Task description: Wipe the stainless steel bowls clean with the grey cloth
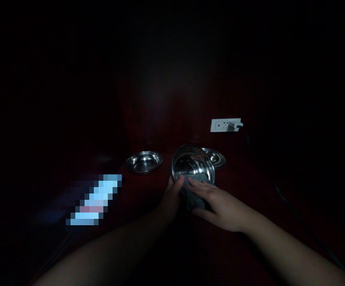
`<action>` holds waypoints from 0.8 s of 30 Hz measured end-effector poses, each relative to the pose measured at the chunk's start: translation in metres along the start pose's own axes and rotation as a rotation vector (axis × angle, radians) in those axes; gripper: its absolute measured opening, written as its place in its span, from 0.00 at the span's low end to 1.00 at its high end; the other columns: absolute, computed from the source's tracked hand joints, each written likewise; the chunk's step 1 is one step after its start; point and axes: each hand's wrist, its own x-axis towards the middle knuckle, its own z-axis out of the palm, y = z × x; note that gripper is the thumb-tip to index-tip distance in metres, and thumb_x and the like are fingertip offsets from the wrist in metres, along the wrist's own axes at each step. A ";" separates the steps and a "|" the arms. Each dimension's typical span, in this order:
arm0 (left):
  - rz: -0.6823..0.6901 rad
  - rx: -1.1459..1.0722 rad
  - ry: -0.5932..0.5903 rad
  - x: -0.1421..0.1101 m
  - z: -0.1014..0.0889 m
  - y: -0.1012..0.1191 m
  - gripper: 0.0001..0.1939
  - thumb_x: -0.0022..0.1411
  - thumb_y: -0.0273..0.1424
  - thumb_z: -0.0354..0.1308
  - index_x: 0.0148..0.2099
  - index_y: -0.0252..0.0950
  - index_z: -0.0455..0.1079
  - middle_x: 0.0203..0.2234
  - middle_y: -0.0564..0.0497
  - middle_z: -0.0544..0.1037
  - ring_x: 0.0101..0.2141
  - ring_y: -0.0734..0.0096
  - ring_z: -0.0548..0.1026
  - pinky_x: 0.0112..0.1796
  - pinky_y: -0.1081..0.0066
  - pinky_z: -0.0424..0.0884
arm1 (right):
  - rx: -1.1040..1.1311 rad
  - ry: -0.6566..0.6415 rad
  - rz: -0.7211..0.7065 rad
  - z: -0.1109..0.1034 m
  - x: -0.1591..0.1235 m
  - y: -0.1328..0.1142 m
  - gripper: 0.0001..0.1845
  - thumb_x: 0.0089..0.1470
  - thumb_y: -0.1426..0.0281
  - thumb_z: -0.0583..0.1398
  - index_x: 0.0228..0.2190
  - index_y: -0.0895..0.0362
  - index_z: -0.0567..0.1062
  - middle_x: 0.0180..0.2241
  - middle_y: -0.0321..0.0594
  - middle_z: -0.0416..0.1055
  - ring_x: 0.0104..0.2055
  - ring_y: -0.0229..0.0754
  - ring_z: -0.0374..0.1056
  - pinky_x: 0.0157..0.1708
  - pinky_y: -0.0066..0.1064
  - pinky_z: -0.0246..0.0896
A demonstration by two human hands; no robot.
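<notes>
Head view showed a dark red tabletop (148, 187), a pixelated bright panel (93, 199) at its left. Mid-table, the right hand (221, 204) spread nearly straight fingers over a tilted stainless-steel bowl (188, 159), whose lower-left rim the curled left hand (172, 196) gripped. Leftward sat a shallow steel dish (145, 163). A gray cloth (196, 203) lay between right hand and bowl.

I can't see most of L hand (172, 196)'s fingers, behind bowl (190, 161). R hand (217, 200) covers pt of cloth (194, 198). Beyond grip, bowl blocks pt of metal disc (219, 159). Left of grip, screen (97, 198)'s pixelated, unreadable. Forearms (280, 234) cut off, btm edge.
</notes>
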 end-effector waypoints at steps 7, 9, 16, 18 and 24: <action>0.010 -0.015 -0.082 -0.002 -0.001 0.002 0.27 0.54 0.33 0.62 0.56 0.38 0.61 0.49 0.43 0.74 0.50 0.56 0.72 0.51 0.59 0.65 | 0.012 0.043 -0.053 -0.003 0.000 -0.003 0.31 0.59 0.64 0.54 0.61 0.56 0.54 0.64 0.47 0.47 0.66 0.48 0.44 0.63 0.48 0.44; 0.002 -0.005 -0.099 -0.002 -0.002 0.001 0.24 0.54 0.33 0.62 0.53 0.35 0.65 0.47 0.42 0.75 0.49 0.56 0.72 0.51 0.58 0.64 | 0.029 0.050 -0.073 -0.003 -0.001 -0.004 0.32 0.58 0.64 0.55 0.61 0.55 0.54 0.64 0.47 0.46 0.66 0.49 0.44 0.63 0.49 0.43; -0.074 -0.080 -0.050 -0.001 0.003 0.003 0.22 0.52 0.39 0.62 0.46 0.32 0.71 0.42 0.43 0.78 0.46 0.55 0.73 0.51 0.59 0.64 | 0.042 0.017 -0.063 -0.003 0.000 -0.004 0.28 0.62 0.63 0.48 0.61 0.57 0.56 0.65 0.45 0.45 0.66 0.45 0.41 0.64 0.44 0.40; -0.094 -0.114 -0.044 -0.001 0.004 0.004 0.23 0.53 0.42 0.61 0.46 0.32 0.71 0.42 0.43 0.78 0.47 0.54 0.73 0.51 0.58 0.64 | 0.045 0.018 -0.056 -0.003 -0.001 -0.004 0.26 0.63 0.64 0.46 0.60 0.57 0.58 0.65 0.43 0.46 0.66 0.44 0.42 0.64 0.42 0.41; -0.094 -0.135 -0.062 -0.001 0.005 0.004 0.25 0.55 0.43 0.59 0.51 0.33 0.68 0.45 0.42 0.76 0.48 0.55 0.72 0.50 0.58 0.64 | 0.082 0.057 -0.030 -0.003 -0.003 -0.002 0.23 0.63 0.65 0.46 0.57 0.57 0.64 0.63 0.41 0.51 0.65 0.42 0.48 0.63 0.39 0.46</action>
